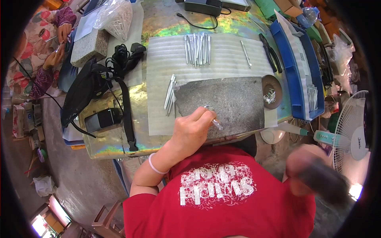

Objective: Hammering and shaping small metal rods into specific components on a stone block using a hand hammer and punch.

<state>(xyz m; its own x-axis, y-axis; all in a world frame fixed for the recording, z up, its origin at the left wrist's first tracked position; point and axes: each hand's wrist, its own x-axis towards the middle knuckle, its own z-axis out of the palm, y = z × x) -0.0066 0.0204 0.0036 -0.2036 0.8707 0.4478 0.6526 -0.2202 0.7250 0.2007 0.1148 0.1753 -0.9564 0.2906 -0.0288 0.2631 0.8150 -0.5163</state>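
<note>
My left hand [193, 126] pinches a small silver metal piece [214, 121] against the grey stone slab [238, 99] at the table's near edge. My right hand [307, 168] is off to the lower right, away from the table, blurred by motion, and grips a dark handle of a tool [327, 178]. A few finished silver rods [170, 95] lie just left of the slab. Several more rods [197, 49] sit in a row on the white corrugated sheet [226, 59] beyond it.
A round dish of small metal bits [272, 93] sits right of the slab, with black pliers [270, 51] and a blue tray [295, 75] beyond. Black bag and straps [95, 85] lie left. Another person's hands [57, 43] work at far left. A fan [353, 131] stands right.
</note>
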